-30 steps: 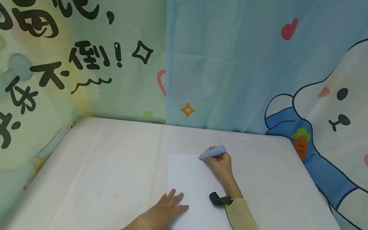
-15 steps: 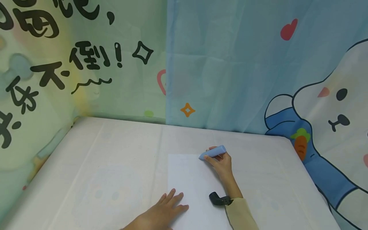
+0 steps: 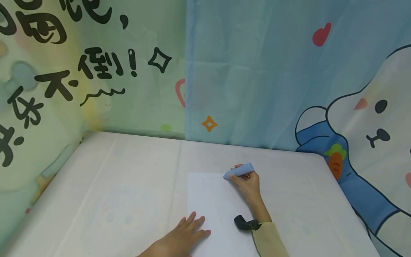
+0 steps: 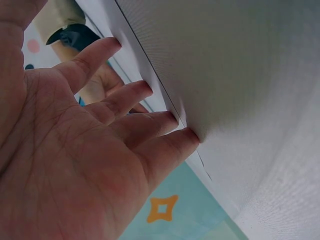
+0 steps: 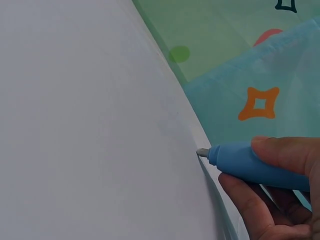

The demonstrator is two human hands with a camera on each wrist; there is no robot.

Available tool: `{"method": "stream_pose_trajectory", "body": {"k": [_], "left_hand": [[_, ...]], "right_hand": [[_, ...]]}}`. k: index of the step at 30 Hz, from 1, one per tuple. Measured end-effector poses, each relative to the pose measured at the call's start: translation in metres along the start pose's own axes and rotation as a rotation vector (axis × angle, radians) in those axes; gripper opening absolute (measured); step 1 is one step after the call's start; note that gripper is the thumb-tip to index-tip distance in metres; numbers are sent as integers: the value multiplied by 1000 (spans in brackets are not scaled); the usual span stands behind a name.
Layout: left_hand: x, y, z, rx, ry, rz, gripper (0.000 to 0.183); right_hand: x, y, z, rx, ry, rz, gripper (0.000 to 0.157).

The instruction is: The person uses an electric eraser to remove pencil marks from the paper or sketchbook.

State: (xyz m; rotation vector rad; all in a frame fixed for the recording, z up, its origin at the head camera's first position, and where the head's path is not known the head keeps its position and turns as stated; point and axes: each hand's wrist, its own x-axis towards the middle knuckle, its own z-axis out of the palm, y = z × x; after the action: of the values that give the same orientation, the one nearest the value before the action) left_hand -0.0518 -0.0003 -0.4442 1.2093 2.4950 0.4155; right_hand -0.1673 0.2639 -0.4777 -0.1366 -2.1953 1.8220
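A sheet of white paper [image 3: 208, 194] lies on the white-covered table. My right hand [image 3: 249, 186] pinches a thick light-blue pen-shaped tool [image 3: 238, 171] between thumb and fingers, over the sheet's far edge. Seen from the right wrist, the tool [image 5: 260, 162] has a stepped nose and a short grey tip, which points left at the paper's edge. My left hand [image 3: 183, 235] rests palm down with spread fingers on the near left part of the sheet. In the left wrist view, the fingertips [image 4: 190, 136] meet the white surface.
A white cloth [image 3: 135, 171] covers the table. Behind it hang printed curtains, one green [image 3: 154, 107] with black characters and one blue [image 3: 257, 89] with a cartoon animal. A black device [image 3: 245, 223] is strapped on the right wrist by the beige sleeve [image 3: 270, 239].
The right hand and the blue tool have shifted very slightly to the right along the paper's far edge. The left hand stays in place.
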Motion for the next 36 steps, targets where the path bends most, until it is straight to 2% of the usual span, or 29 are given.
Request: {"method": "stream_pose_trajectory", "body": {"k": [36], "left_hand": [[-1, -1, 0, 38, 22, 26, 77]], "right_hand": [[-2, -2, 2, -41, -21, 20, 39]]}}
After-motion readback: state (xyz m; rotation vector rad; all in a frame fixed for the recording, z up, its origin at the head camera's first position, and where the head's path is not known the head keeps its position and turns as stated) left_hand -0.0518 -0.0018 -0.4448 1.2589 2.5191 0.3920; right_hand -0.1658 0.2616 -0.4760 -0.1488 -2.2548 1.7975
